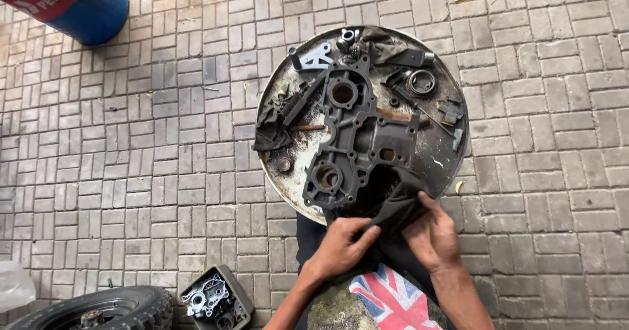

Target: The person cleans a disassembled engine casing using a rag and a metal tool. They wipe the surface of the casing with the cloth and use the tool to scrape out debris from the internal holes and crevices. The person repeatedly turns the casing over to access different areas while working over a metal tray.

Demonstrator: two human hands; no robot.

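Observation:
A round, dirty metal pan (275,173) rests on the brick pavement. In it lies a large dark engine casing (357,133) with several round bores. At the pan's near edge both hands grip a black rag (396,209). My left hand (341,248) pinches the rag's lower fold. My right hand (432,235) holds the rag from the right, thumb pressing it against the casing's lower right corner. Around the casing lie small parts: a silver bracket (316,58), a bearing ring (421,82), a second dark rag (272,130) and a rusty rod (394,114).
A blue drum (78,5) stands at the top left. A tyre (98,307) lies at the bottom left, beside an open box holding a silver engine part (213,298). A clear plastic bag (13,285) is at the left edge. Flag-patterned cloth (390,300) covers my lap.

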